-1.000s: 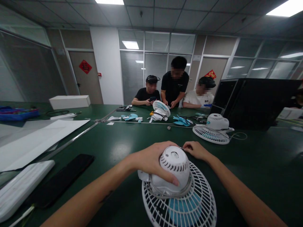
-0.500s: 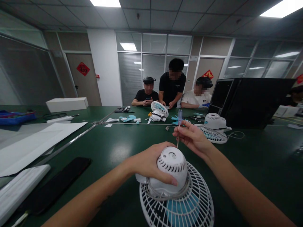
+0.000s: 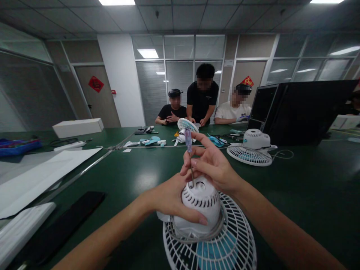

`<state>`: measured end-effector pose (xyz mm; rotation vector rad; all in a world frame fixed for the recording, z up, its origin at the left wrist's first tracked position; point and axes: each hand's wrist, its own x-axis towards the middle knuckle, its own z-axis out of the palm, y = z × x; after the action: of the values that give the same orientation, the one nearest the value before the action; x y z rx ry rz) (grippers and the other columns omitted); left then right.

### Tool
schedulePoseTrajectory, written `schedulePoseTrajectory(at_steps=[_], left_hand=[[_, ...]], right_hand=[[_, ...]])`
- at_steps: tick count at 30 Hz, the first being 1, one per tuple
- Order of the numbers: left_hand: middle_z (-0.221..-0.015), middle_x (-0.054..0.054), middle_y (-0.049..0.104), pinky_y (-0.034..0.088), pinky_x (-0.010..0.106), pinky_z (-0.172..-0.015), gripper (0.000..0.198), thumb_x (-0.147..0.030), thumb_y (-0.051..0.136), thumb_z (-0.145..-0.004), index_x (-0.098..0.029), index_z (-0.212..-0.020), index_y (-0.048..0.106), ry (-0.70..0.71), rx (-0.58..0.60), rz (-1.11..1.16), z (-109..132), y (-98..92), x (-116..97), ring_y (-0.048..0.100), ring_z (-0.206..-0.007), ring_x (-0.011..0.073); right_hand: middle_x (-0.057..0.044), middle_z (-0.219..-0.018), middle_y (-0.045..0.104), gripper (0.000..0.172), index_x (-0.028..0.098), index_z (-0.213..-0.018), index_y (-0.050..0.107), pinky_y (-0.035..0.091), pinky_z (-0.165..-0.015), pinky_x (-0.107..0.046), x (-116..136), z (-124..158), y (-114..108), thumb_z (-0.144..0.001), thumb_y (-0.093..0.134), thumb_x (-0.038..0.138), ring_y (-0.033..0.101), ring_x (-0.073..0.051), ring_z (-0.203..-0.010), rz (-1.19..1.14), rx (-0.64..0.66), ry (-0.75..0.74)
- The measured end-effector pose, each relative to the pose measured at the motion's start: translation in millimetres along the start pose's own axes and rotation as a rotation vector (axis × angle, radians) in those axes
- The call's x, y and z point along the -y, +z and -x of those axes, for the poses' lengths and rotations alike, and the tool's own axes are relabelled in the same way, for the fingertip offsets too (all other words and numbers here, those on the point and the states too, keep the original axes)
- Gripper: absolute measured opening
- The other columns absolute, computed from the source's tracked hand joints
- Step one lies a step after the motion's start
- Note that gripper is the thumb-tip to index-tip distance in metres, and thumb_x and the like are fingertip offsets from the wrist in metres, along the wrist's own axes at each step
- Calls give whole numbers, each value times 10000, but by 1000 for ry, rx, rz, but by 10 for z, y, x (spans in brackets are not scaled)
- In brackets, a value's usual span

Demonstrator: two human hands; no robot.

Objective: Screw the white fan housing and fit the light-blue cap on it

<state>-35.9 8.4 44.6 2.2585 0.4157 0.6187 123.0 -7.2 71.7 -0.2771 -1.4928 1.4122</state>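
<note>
A small white fan (image 3: 209,232) lies face down on the green table (image 3: 135,168), its grille and blue blades underneath and its round motor housing (image 3: 201,204) on top. My left hand (image 3: 171,200) is wrapped round the left side of that housing. My right hand (image 3: 210,165) pinches a thin screwdriver (image 3: 189,150) with a clear blue handle, held upright. Its tip touches the top of the housing.
A second white fan (image 3: 251,148) lies face down at the right, before a black monitor (image 3: 298,112). Three people sit and stand at the far end with a third fan (image 3: 185,129) and blue blades. At left lie white sheets (image 3: 39,172), a black slab (image 3: 56,225) and a white box (image 3: 77,127).
My right hand lifted the screwdriver off the table behind the fan, carried it left and set its tip on the housing. My left hand stayed on the housing.
</note>
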Motion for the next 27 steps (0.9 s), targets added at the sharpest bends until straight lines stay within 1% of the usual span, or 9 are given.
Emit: schedulePoseTrajectory(at_steps=[3,6,9,11,13,16,18,22,27], left_hand=[[-1411,114,507,357,528,-1108,820,-397,844,-626,-202,-1346,504,8,1,24,-10,1,-24,462,-1271,342],[-1347,102,559,384,525,-1082,757,-396,839,-623,-206,-1291,538,6,-4,40,-27,7,-47,502,-1230,331],[-1271,101,604,425,507,-1045,712,-397,841,-625,-190,-1240,549,3,3,89,-35,14,-41,557,-1160,312],[-1233,102,623,442,495,-1031,695,-399,846,-626,-180,-1214,549,11,12,130,-35,17,-27,576,-1133,303],[-1207,102,632,452,486,-1022,688,-397,853,-623,-173,-1197,547,24,17,152,-33,19,-17,581,-1123,298],[-1210,106,630,442,488,-1037,674,-387,856,-620,-165,-1181,555,26,18,124,-31,16,-22,564,-1148,303],[-1227,104,625,423,501,-1058,639,-388,839,-637,-166,-1171,567,22,27,99,-31,12,-34,550,-1172,307],[-1268,105,603,405,514,-1079,673,-378,833,-636,-171,-1208,545,13,23,83,-34,12,-33,536,-1194,307],[-1233,110,607,424,505,-1062,719,-388,866,-595,-157,-1195,544,-1,19,119,-34,18,-2,555,-1156,307]], right_hand=[[58,-745,620,435,223,-1166,523,589,-539,-192,1,-20,1,-769,698,186,676,-101,-633,-44,-25,43],[61,-693,623,312,204,-1061,564,565,-496,-185,3,-41,19,-790,711,254,676,-105,-596,-43,-110,43],[45,-722,677,316,202,-991,551,560,-541,-185,-6,-42,41,-770,758,291,713,-124,-681,1,-208,9],[19,-763,715,320,199,-974,542,558,-594,-188,-16,-34,49,-768,766,299,719,-125,-744,42,-226,5],[11,-762,731,323,204,-957,523,544,-575,-185,-27,-26,48,-774,763,317,713,-120,-723,70,-202,3],[35,-700,717,347,222,-965,473,520,-508,-193,-38,-20,33,-791,742,358,686,-116,-606,85,-147,-8],[46,-667,705,347,230,-982,446,514,-506,-200,-40,-19,20,-816,712,380,664,-108,-551,113,-117,-13],[46,-661,700,358,231,-992,424,503,-520,-199,-46,-16,-5,-829,696,399,653,-100,-539,167,-70,-9],[56,-644,684,356,231,-997,421,508,-533,-205,-71,-15,-24,-842,687,410,627,-90,-525,195,-42,-24]])
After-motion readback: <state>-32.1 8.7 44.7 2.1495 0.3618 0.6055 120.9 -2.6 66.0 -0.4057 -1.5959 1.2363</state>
